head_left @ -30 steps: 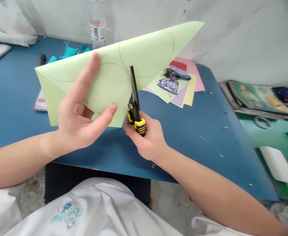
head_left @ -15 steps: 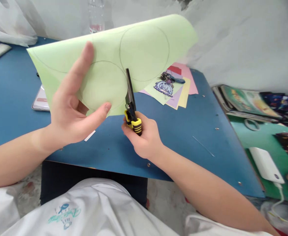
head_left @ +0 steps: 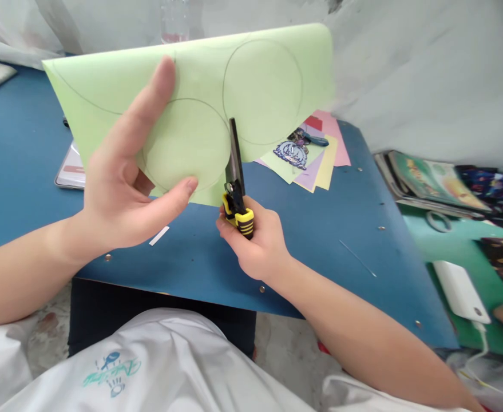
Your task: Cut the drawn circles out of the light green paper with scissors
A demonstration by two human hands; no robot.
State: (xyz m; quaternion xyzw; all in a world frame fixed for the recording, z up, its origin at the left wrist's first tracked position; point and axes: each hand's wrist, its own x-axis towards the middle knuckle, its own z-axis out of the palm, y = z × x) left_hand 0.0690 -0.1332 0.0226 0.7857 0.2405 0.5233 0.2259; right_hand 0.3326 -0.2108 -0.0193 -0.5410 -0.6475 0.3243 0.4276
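The left hand (head_left: 118, 194) pinches the green paper (head_left: 260, 80), the right hand (head_left: 260, 246) grips the scissors (head_left: 236, 183) — blades at three o'clock of the circle (head_left: 186, 143); better to turn paper than blades.

Blue table (head_left: 328, 240) against pale grey wall (head_left: 414, 74), speckled floor (head_left: 285, 349) below.

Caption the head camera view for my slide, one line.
Left hand holds a pale green paper sheet with pencilled circles while the right hand cuts it with yellow-handled scissors over a blue table.
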